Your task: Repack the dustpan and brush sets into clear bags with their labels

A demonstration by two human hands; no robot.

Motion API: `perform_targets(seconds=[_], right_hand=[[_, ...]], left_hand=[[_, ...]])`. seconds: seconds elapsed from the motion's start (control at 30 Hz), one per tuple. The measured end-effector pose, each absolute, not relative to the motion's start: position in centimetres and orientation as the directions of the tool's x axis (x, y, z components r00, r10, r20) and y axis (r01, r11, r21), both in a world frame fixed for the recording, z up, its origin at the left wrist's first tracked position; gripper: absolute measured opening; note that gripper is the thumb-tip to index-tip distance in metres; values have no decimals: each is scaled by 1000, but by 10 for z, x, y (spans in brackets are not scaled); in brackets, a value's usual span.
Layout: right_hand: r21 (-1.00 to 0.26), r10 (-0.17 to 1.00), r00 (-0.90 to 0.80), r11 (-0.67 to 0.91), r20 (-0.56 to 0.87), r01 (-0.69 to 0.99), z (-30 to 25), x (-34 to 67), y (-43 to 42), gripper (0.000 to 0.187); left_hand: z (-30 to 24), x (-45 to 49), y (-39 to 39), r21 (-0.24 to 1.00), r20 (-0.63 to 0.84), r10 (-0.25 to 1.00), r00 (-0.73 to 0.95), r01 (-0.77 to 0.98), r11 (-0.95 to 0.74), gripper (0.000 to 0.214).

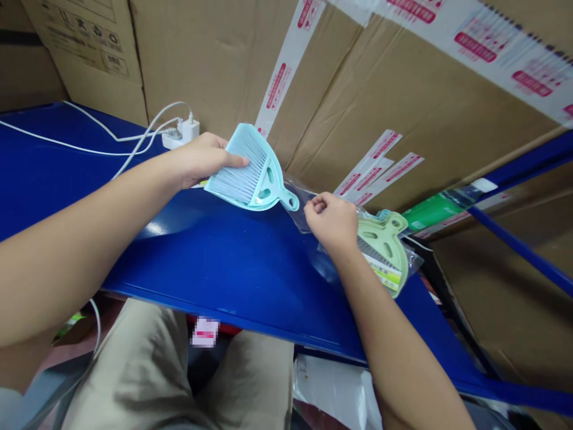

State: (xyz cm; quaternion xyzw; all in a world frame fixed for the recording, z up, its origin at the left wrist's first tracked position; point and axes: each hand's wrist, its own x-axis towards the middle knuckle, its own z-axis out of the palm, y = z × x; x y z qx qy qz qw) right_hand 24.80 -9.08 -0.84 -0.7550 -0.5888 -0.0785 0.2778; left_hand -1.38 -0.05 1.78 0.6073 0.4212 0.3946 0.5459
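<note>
A light blue dustpan [278, 190] with a small brush [242, 170] nested in it is gripped along its wide edge by my left hand [208, 156], thumb over the bristles. Its looped handle points right, toward my right hand [333, 221], whose fingers are curled closed just short of it. Clear plastic film [299, 210] lies behind the handle and reaches those fingers; whether they pinch it is hidden. Right of that hand, a pale green dustpan set [388, 242] with a yellow and white label rests in clear wrapping, partly covered by my wrist.
The blue tabletop [215, 263] runs under both arms, with my knees below its front edge. Large taped cardboard boxes [224, 60] wall the back. White cables and a charger [181, 132] sit at the left rear. A green bottle [441, 206] lies at right, near a blue metal bar [523, 248].
</note>
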Motion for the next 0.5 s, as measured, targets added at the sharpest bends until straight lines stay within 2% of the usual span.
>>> perform_targets(seconds=[0.17, 0.3, 0.4, 0.5], right_hand=[[-363, 834, 225, -31, 505, 931, -13, 245, -94, 17], [-201, 794, 106, 21, 599, 979, -24, 236, -97, 14], [-63, 760, -13, 71, 650, 995, -32, 231, -99, 23], [8, 749, -77, 96, 658, 995, -37, 230, -99, 33]], left_hand=[[11, -5, -4, 992, 49, 964, 260, 100, -77, 19], [4, 4, -8, 991, 94, 971, 220, 72, -112, 15], [-2, 9, -11, 991, 132, 958, 254, 1, -137, 20], [-3, 13, -13, 990, 137, 952, 273, -55, -127, 26]])
